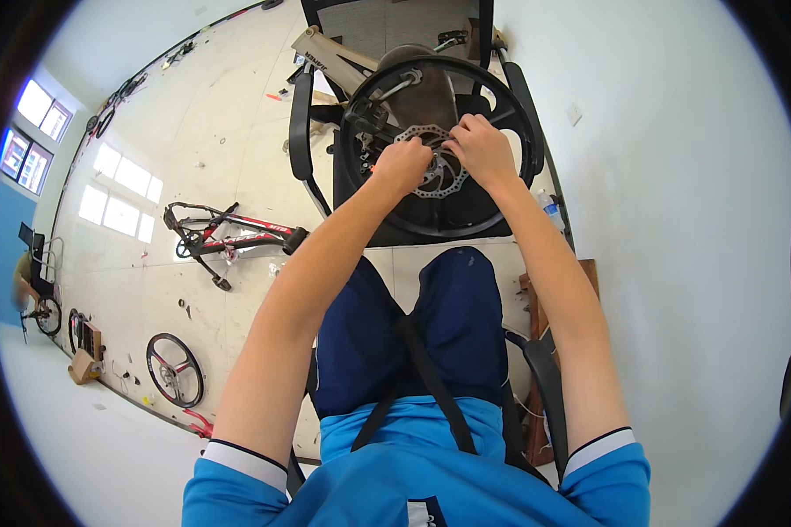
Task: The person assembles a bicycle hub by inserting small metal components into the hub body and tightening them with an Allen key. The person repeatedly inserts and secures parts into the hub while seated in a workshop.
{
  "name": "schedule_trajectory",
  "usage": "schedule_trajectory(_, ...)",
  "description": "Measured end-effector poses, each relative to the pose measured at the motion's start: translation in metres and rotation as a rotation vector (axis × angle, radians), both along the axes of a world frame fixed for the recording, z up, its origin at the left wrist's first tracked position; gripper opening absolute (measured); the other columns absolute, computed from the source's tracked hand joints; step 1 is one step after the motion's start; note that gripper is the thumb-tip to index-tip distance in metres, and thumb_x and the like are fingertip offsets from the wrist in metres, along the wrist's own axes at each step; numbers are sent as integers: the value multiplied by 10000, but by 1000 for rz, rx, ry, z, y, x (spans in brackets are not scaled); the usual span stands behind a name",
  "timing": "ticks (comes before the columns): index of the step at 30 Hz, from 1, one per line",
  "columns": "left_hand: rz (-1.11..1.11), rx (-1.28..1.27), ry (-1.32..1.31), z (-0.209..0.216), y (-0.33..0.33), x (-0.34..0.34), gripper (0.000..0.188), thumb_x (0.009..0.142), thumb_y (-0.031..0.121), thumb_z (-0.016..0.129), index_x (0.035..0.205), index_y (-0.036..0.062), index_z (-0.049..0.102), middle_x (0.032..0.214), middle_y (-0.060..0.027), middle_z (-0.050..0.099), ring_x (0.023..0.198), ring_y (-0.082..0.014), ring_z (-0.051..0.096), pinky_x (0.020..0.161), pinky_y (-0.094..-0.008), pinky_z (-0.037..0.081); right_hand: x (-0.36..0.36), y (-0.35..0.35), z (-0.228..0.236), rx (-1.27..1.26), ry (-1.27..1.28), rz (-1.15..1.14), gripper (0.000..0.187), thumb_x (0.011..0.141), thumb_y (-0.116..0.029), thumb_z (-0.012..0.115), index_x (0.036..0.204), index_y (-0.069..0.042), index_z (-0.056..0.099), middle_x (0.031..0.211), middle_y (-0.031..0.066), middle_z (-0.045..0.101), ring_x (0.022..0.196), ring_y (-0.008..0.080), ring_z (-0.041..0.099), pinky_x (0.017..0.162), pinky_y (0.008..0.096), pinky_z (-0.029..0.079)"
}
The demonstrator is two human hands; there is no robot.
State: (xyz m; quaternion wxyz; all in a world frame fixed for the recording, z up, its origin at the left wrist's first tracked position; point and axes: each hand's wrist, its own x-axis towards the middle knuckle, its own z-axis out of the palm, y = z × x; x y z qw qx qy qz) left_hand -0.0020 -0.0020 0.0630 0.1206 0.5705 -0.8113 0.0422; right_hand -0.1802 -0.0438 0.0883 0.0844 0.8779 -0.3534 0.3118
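A black bicycle wheel [367,209] lies flat on the seat of a black armchair in front of me. On its hub sits a silver brake disc [451,180] with a holed rim. My left hand [404,165] is closed over the disc's left part, its fingers curled in. From the right, my right hand [481,151] reaches to the disc's upper right edge, fingertips pinched together near the hub. Whatever either hand grips is too small or hidden to name. Left of the disc, small metal parts [366,151] lie by the wheel's rim.
The armchair's left armrest [301,123] and a pale bicycle frame [334,60] flank the wheel. A black, red and white frame [237,235] lies on the floor to the left, with another wheel [175,370] nearer me. A bottle [549,207] stands at right by the white wall [677,202].
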Motion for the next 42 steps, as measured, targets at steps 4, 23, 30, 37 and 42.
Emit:
schedule_trajectory(4, 114, -21, 151, -14, 12, 2, 94, 790, 90, 628, 773, 7, 668, 881, -180, 640, 827, -352, 663, 716, -426, 547, 6, -4, 4, -11, 50, 83, 191, 727, -206, 767, 777, -55, 661, 848, 44, 576, 870, 215, 587, 743, 335, 518)
schedule_trajectory(23, 366, -322, 835, -65, 10, -16, 196, 808, 101, 643, 680, -48, 628, 632, -202, 593, 608, -360, 597, 598, -418, 469, 56, -37, 33, -235, 521, 318, 27, 691, -96, 655, 689, -98, 682, 840, 25, 617, 903, 185, 613, 818, 307, 503)
schedule_trajectory(30, 445, -257, 825, -70, 15, -27, 239, 847, 144, 635, 674, -19, 608, 700, -191, 585, 658, -381, 603, 616, -452, 492, 80, -28, 37, -361, 630, 492, 60, 685, -100, 632, 705, -98, 689, 916, 22, 638, 1039, 200, 587, 1024, 325, 408)
schedule_trajectory(37, 377, -307, 715, -67, 7, -15, 220, 791, 122, 677, 652, -28, 597, 672, -206, 589, 668, -380, 602, 623, -457, 483, 78, -47, 40, -390, 565, 425, 128, 682, -213, 733, 758, -110, 720, 911, -3, 664, 1101, 210, 562, 1065, 363, 375)
schedule_trajectory(42, 351, -184, 644, -56, 2, -11, 193, 770, 105, 659, 639, -30, 619, 695, -213, 617, 693, -379, 625, 644, -452, 506, 63, -50, 33, -269, 489, 361, 278, 656, -303, 782, 810, -86, 701, 935, 10, 649, 1118, 225, 548, 1027, 339, 413)
